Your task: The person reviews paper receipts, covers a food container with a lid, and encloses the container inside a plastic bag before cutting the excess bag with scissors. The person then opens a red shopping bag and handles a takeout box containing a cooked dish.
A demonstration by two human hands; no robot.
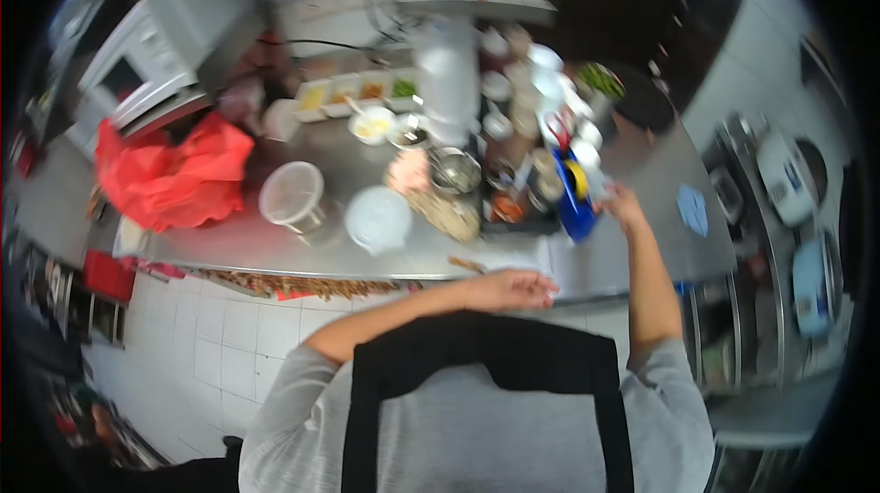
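Note:
My left hand [513,290] is over the front edge of the steel counter, fingers loosely stretched and apart, holding nothing that I can see. Close to it on the counter lies a small brown stick-like piece [467,265]. At the right, my right hand [623,207] reaches beside a blue container [576,216] with a yellow round thing [577,180] in it. A whitish, blurred thing [597,187] is at its fingertips; blur hides whether the fingers grip it. Left of the blue container, a dark tray [518,227] holds small bowls, one with red-orange food [507,209].
A lidded white tub [379,220], a clear plastic tub [291,195] and a red plastic bag [174,172] stand to the left. White trays of chopped food [371,93] line the back. A blue cloth [692,210] lies near the right edge.

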